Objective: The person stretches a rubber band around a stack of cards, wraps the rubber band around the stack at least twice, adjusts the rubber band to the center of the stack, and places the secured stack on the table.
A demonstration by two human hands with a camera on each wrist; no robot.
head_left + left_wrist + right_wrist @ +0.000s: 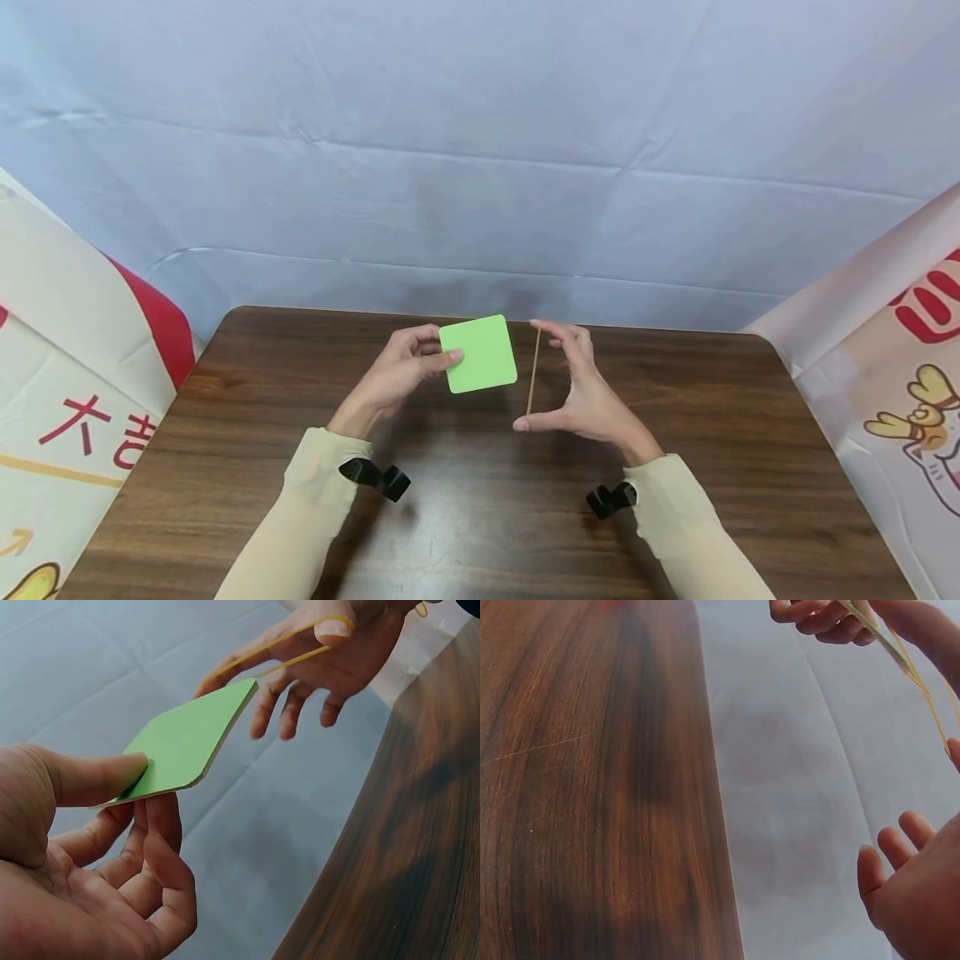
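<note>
My left hand (pixel 401 367) pinches a light green square card (pixel 486 354) with rounded corners, thumb on its face and fingers behind. The left wrist view shows the card (pixel 191 731) to be thin and stiff, with a pale brown edge. To the right of it, a yellow-tan rubber band (pixel 534 371) is stretched between the spread thumb and index finger of my right hand (pixel 588 396). The other right fingers are held away from the band. In the head view a small gap separates card and band; both are held up above the table.
The dark wood-grain table (pixel 465 517) has rounded far corners. A pale cloth backdrop (pixel 465 167) hangs behind it. Printed sheets hang at the left (pixel 67 392) and right (pixel 900 400). Each wrist carries a black strap-on camera, the left one (pixel 375 477) and the right one (pixel 611 498).
</note>
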